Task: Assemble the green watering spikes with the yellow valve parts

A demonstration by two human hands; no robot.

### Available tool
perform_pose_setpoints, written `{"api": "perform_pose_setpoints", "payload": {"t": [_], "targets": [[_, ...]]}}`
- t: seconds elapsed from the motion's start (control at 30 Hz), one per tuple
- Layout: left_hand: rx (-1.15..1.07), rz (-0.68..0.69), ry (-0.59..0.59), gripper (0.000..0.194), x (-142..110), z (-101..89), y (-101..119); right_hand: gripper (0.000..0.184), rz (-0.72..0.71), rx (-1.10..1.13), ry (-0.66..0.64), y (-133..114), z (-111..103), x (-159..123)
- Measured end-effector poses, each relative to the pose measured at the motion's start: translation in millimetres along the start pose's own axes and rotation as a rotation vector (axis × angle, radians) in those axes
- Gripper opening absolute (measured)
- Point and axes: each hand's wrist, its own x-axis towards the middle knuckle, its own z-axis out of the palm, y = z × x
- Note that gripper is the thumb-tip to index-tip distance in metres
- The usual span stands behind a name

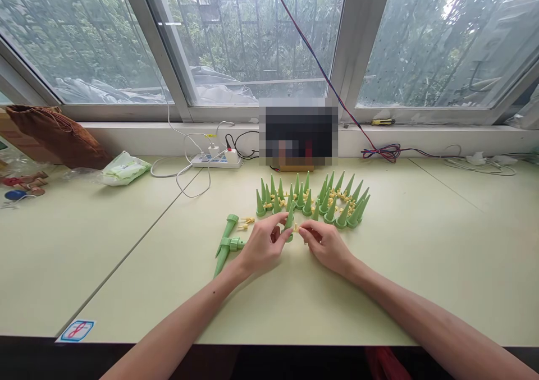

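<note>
My left hand (266, 237) pinches a green plastic cone (289, 221), its tip pointing up, just above the table. Close beside it on the right, my right hand (323, 244) holds a small yellow plastic piece (296, 228) between thumb and fingertips. The piece is at the cone's side; whether they touch I cannot tell. Behind both hands stand several more green cones (342, 218) in curved rows, with small yellow pieces (337, 193) heaped among them. Left of my left hand lie a few yellow pieces (244, 224) and green spikes (227, 244) with a cross-shaped joint.
A power strip (217, 161) with white cables sits by the window ledge. Next to it is a blurred-out dark box (298, 136). A tissue pack (125, 169) and a brown bag (59, 136) lie at left, a wire bundle (385, 152) at right. The table's front edge is near my forearms.
</note>
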Motion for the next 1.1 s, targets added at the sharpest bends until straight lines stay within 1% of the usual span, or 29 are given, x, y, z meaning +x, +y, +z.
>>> {"api": "perform_pose_setpoints", "payload": {"t": [0.1,0.17,0.2,0.3,0.57,0.77,1.0,1.07,1.1], "targets": [[0.005,0.005,0.0,0.02,-0.2,-0.1,-0.5,0.038,0.006,-0.001,-0.008,0.4,0.2,0.3],[0.009,0.004,-0.001,0.021,-0.1,-0.2,-0.7,0.04,0.007,0.001,-0.009,0.9,0.1,0.2],[0.009,0.003,-0.002,0.021,0.0,-0.1,-0.8,0.038,0.009,0.005,-0.006,1.2,0.0,0.1],[-0.001,-0.001,-0.003,0.022,0.6,0.1,-0.7,0.021,0.022,0.026,0.015,1.5,-0.6,-0.7],[-0.007,0.002,0.007,0.02,0.3,0.4,-2.2,0.014,-0.003,0.052,0.018,4.2,0.3,-0.9],[0.005,0.012,-0.006,0.021,0.1,0.1,-2.4,0.022,-0.024,-0.005,0.009,4.1,0.8,-0.1],[0.017,0.003,-0.016,0.024,-2.1,3.0,-5.1,0.045,0.009,0.001,-0.015,5.3,1.3,0.1],[0.014,-0.007,-0.018,0.024,-2.0,3.0,-4.8,0.044,0.026,0.007,-0.012,5.3,0.9,-0.1],[0.01,-0.012,-0.018,0.024,-1.7,2.8,-4.4,0.04,0.036,0.012,-0.006,5.1,0.6,-0.2]]}}
